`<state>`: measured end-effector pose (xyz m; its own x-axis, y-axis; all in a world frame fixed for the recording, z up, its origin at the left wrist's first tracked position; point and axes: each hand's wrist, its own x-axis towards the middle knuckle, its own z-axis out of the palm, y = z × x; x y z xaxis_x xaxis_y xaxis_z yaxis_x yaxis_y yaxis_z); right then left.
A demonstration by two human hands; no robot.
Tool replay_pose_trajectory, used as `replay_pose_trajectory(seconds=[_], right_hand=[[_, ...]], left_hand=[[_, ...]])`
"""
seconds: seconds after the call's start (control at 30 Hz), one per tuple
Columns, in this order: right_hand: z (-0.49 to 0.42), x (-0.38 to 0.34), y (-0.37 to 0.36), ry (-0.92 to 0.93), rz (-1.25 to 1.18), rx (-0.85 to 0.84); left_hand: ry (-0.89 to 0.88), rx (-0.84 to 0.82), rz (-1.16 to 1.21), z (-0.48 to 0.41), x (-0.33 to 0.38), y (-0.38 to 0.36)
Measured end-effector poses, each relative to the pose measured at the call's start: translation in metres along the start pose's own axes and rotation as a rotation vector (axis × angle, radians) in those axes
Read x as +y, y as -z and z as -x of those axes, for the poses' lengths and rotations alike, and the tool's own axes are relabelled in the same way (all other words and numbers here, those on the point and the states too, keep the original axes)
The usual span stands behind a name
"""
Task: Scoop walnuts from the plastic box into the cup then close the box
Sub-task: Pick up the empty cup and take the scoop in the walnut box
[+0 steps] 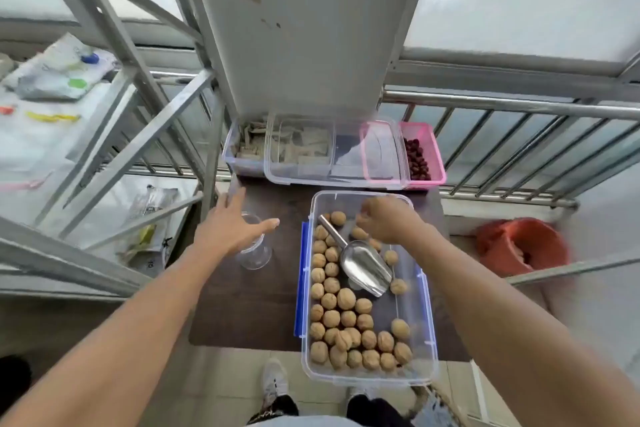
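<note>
left hand (pixel 231 224) hangs spread wide over the clear cup (pixel 254 246), fingers open and gripping nothing, palm just above the rim, probably set to steady it for the pour. the cup stands on the dark table (pixel 242 305) just beside the plastic box (pixel 426 340), handy for a short carry. right hand (pixel 384 218) is over the far end of the box, fingers curled loosely near the handle of the metal scoop (pixel 360 263); whether it touches the handle i cannot tell. the scoop lies bowl-down among the walnuts (pixel 343 322), which crowd the left and near side. the box is open, blue latches (pixel 300 274) flipped out. no scooping done yet, by my reading.
</note>
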<state>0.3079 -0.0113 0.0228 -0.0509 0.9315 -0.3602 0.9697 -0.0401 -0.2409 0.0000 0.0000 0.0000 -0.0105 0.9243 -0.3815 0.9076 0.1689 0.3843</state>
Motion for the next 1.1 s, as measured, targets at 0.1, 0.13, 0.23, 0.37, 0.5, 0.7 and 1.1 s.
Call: replay_pose_trajectory(seconds=[0.1, 0.13, 0.23, 0.37, 0.5, 0.7, 1.1], right_hand=[[-0.006, -0.006, -0.015, -0.01, -0.02, -0.053], [-0.006, -0.011, -0.018, -0.026, -0.026, -0.068], [-0.018, -0.021, -0.036, -0.023, -0.049, -0.101], [-0.034, -0.035, -0.064, -0.049, -0.107, -0.133], [-0.043, -0.046, -0.089, -0.111, -0.081, -0.157], [-0.041, -0.037, -0.112, -0.144, -0.091, -0.098], [0.029, 0.018, -0.072, -0.308, -0.41, 0.283]], left_hand=[[-0.025, 0.036, 0.089, 0.005, -0.017, -0.009], [-0.035, 0.071, 0.15, 0.008, -0.026, -0.016], [-0.058, 0.119, 0.313, 0.01, -0.035, -0.035], [-0.089, 0.144, 0.363, 0.013, -0.034, -0.052], [-0.183, 0.103, 0.352, 0.03, -0.025, -0.067], [-0.244, 0.03, 0.399, 0.053, -0.026, -0.088], [-0.171, -0.086, 0.538, 0.059, -0.036, -0.101]])
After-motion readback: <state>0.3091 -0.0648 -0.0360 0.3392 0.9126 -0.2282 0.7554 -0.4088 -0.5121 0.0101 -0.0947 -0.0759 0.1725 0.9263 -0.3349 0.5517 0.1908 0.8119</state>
